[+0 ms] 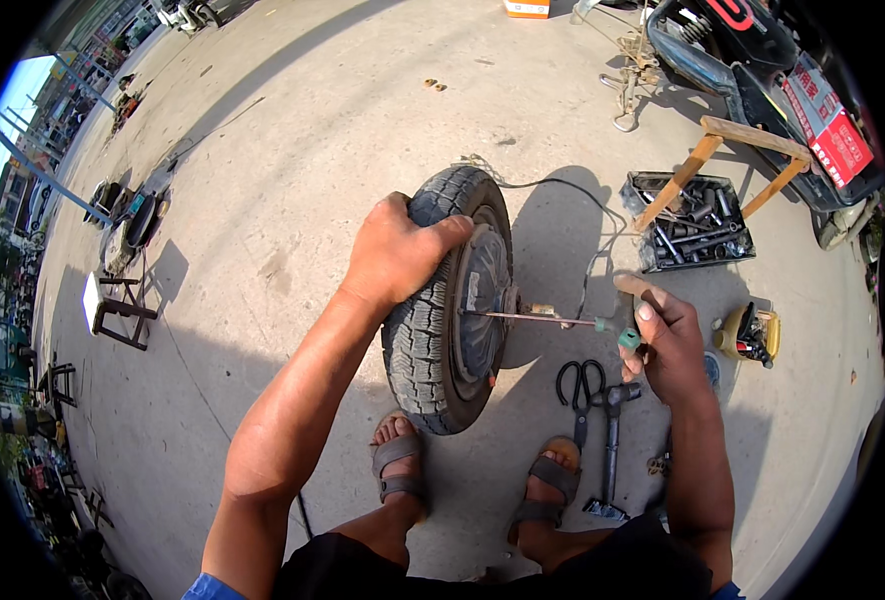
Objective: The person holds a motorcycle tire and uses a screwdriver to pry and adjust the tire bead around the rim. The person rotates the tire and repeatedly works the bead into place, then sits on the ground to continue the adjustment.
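Observation:
A hub-motor wheel with a worn black tyre (414,350) stands upright on the concrete in front of my feet. My left hand (390,252) is closed over the top left of the tyre, thumb toward the rim. In my right hand (674,340) is a T-handle screwdriver (542,317) with a green handle end, gripped between thumb and fingers. Its long thin shaft points left at the grey hub cover (480,275), and the tip meets it near the rim. A cable (562,182) trails from behind the wheel toward the right.
Black-handled scissors (579,388) and a hammer (613,440) lie by my right foot. Beyond my right hand are a yellow tool container (770,345), a black tray of sockets (697,262) and a wooden frame (752,132). A scooter (697,55) stands far right, a small stool (124,315) left.

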Motion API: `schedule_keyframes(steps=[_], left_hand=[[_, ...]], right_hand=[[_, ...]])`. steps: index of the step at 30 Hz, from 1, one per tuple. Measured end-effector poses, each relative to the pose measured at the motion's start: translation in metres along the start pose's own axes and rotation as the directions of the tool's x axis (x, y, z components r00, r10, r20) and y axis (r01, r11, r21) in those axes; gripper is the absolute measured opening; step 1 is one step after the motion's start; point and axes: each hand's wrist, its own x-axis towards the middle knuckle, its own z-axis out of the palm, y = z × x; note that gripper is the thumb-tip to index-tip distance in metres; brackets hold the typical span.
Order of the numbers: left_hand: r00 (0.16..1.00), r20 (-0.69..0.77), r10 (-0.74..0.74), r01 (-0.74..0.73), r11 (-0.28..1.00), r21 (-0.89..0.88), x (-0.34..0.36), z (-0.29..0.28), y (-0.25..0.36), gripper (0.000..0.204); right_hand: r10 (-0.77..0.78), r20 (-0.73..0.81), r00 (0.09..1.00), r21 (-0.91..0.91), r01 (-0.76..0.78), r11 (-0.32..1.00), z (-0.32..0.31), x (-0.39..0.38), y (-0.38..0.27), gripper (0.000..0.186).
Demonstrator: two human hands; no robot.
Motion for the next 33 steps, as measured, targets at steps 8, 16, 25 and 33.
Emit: schedule_keyframes(steps=[8, 16, 25, 33], left_hand=[[1.000, -0.006, -0.029, 0.029, 0.999, -0.027, -0.001, -0.006, -0.005, 0.069], [1.000, 0.009, -0.023, 0.023, 0.999, -0.022, -0.002, -0.005, -0.005, 0.073], [1.000, -0.012, -0.007, 0.007, 1.000, 0.007, -0.002, -0.001, -0.005, 0.067], [1.000, 0.003, -0.021, 0.021, 1.000, -0.001, -0.004, -0.002, 0.002, 0.067]], right_hand=[[-0.084, 0.150, 0.985, -0.385, 0.137, 0.913, -0.006, -0.003, 0.006, 0.066], [-0.462, 0.240, 0.854, -0.686, 0.486, 0.542, -0.008, 0.009, 0.010, 0.053], [-0.037, -0.102, 0.994, -0.280, 0.007, 0.960, 0.019, 0.001, -0.004, 0.039], [0.164, 0.199, 0.966, 0.346, -0.226, 0.910, -0.007, -0.001, 0.005, 0.055]])
